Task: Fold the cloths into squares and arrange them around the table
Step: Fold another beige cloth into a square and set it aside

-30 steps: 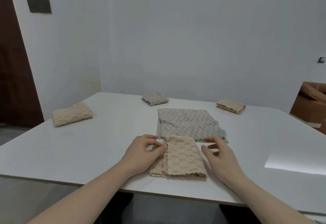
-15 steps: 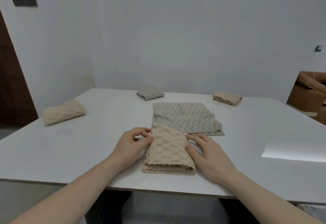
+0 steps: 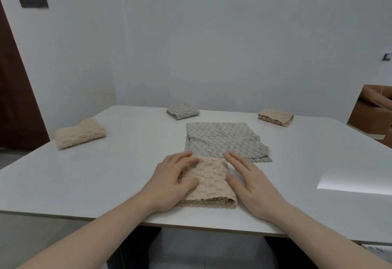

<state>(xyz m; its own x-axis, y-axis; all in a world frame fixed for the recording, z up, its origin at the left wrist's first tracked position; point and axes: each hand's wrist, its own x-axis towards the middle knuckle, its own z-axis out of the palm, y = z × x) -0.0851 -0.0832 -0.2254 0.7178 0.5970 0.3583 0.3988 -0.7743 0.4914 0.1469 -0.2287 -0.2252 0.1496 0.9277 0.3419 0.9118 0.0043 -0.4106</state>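
Observation:
A folded beige cloth [image 3: 211,180] lies near the front edge of the white table [image 3: 106,173]. My left hand [image 3: 171,178] lies flat on its left side, fingers straight and thumb on the fabric. My right hand [image 3: 252,179] rests flat along its right edge, thumb touching the cloth. Just behind it a larger grey cloth [image 3: 222,139] lies spread out, only loosely folded. Three folded cloths sit further off: a beige one [image 3: 79,133] at the left, a grey one [image 3: 182,110] at the back middle, a beige one [image 3: 275,117] at the back right.
White walls stand behind the table. A dark brown door [image 3: 14,90] is at the far left and a brown cardboard box [image 3: 373,109] beyond the table's right edge. A bright patch of light [image 3: 356,180] falls on the table's right side.
Both hands have gone from pinching and adjusting the beige cloth's edges to lying flat on it. The cloth's top layer is now folded down into a compact square.

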